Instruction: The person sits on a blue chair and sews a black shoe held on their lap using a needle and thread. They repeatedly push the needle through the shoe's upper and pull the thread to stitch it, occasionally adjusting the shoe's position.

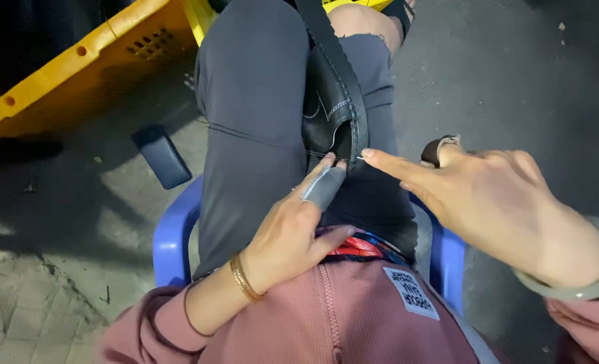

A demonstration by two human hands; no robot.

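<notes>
1. Floor: grey concrete, seen from above; it fills the right and left margins of the head view.
2. Yellow crate: plastic, perforated, lying at upper left, well apart from both hands.
3. Blue chair: plastic seat on which the person sits; its edge shows on both sides of the dark-trousered legs.
4. Black shoe: clamped between the thighs, its stitched sole rim facing the camera. Its near end lies directly ahead of both sets of fingertips.
5. Right hand: enters from the right, palm down, wrist bearing a pale bangle. The index finger points left, extended, with its tip at the shoe's rim; the remaining fingers are loosely spread. Whether index and thumb pinch the needle cannot be told.
6. Left hand: rests on the left thigh, wrist with a gold bracelet. The index finger, covered by a grey sleeve, reaches forward to touch the shoe's near end; no object is enclosed in the palm.
7. Dark flat object: lies on the floor left of the legs.
8. Thread: a thin dark line stretched taut across the left thigh, running to the shoe's rim near the fingertips.
</notes>
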